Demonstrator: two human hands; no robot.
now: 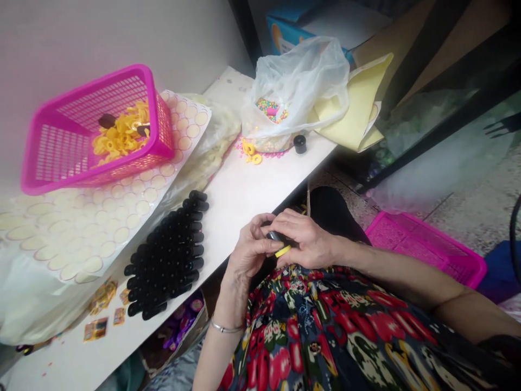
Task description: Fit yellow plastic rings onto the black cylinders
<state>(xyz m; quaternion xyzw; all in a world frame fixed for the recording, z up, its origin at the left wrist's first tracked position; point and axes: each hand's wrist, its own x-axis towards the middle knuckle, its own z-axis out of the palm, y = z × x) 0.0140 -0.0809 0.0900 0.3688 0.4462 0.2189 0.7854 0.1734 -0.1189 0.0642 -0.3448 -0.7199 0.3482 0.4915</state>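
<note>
Over my lap, just off the table's edge, my left hand (253, 247) and my right hand (305, 239) meet, both closed around a small black piece (275, 235) with a yellow ring (283, 251) at its lower side. My fingers cover much of it, so its full shape is hidden. Left of my hands, many black cylindrical pieces (166, 255) lie packed together in rows on the white table (232, 190). Farther back are a few loose yellow ring-shaped pieces (254, 157) and a short black cylinder (300, 144).
A pink basket (97, 174) with yellow pieces stands on a sheet of round stickers (150, 184). A plastic bag (301, 81) of coloured beads sits at the back beside yellow paper (358, 114). Small stickers (95, 328) lie front left. Another pink basket (427, 244) is on the floor.
</note>
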